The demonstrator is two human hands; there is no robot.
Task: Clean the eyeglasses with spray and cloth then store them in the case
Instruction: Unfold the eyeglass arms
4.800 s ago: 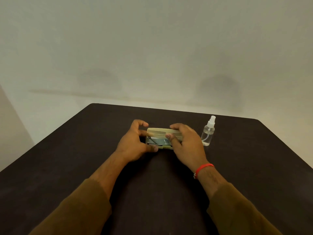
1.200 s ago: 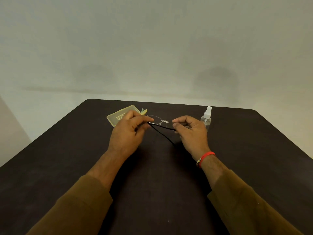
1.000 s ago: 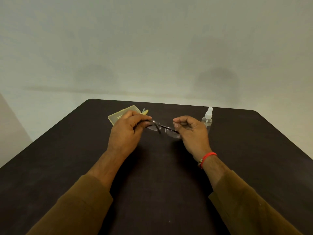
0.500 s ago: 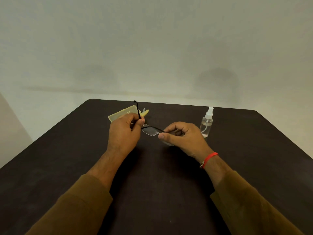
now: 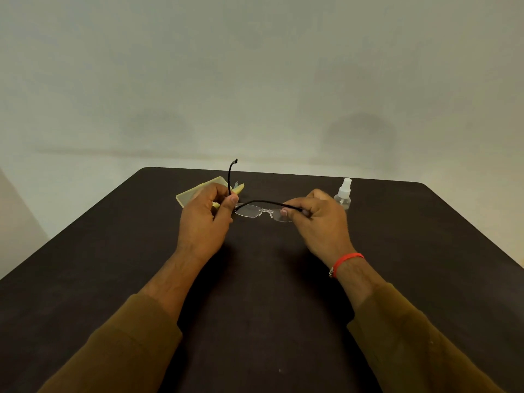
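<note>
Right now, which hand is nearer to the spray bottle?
Right. The right hand holds the eyeglasses just beside the spray bottle; the left hand is at the far end of the glasses, by the yellow case.

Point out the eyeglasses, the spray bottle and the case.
eyeglasses [image 5: 249, 210]: head view, on the left lens.
spray bottle [image 5: 343, 198]: head view, on its clear body.
case [image 5: 195, 191]: head view, on the yellow lid behind the left hand.
</note>
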